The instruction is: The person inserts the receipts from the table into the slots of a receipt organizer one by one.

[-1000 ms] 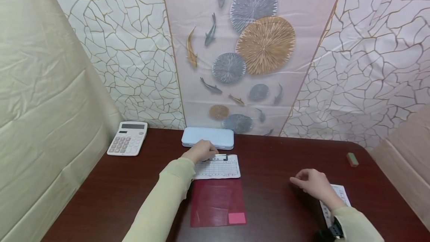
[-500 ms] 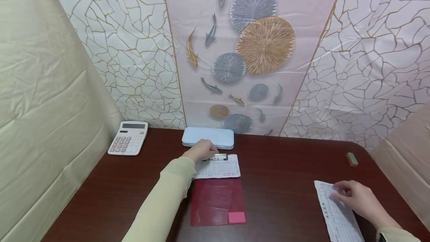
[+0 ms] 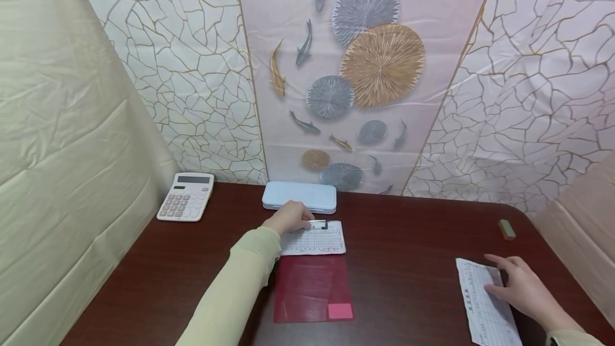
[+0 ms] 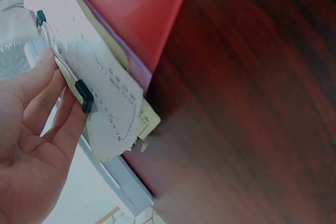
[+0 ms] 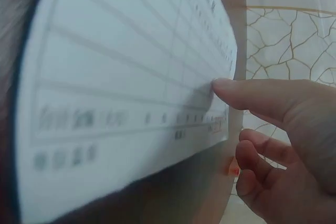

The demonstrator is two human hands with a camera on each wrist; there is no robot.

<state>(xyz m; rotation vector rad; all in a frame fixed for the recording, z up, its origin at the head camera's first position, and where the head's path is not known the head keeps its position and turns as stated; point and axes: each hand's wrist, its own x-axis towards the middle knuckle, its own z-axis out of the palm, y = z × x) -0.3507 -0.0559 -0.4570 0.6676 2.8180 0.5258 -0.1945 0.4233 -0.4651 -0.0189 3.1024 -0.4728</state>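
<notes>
My left hand [image 3: 290, 217] pinches the wire clip [image 4: 65, 66] with black ends at the top of a stack of printed forms [image 3: 319, 242]. In the left wrist view its thumb lies on the wire, fingers behind, and yellowish and purple sheets show under the white top form. The stack overlies the far part of a red translucent sheet [image 3: 307, 287] with a pink label. At the right, my right hand [image 3: 523, 287] is at the edge of a loose printed form [image 3: 487, 306]. Its thumb touches the form's face; the index finger stands apart from the thumb.
A light-blue flat case [image 3: 300, 196] lies right behind the left hand. At the back left sits a white calculator [image 3: 186, 197]. A small green and brown block [image 3: 506, 229] rests near the right edge of the dark wood table [image 3: 394, 282]. Patterned cloth hangs behind.
My right hand has moved right and nearer, and more of the loose form shows. Its index finger has spread away from the thumb. The left hand stays at the clip.
</notes>
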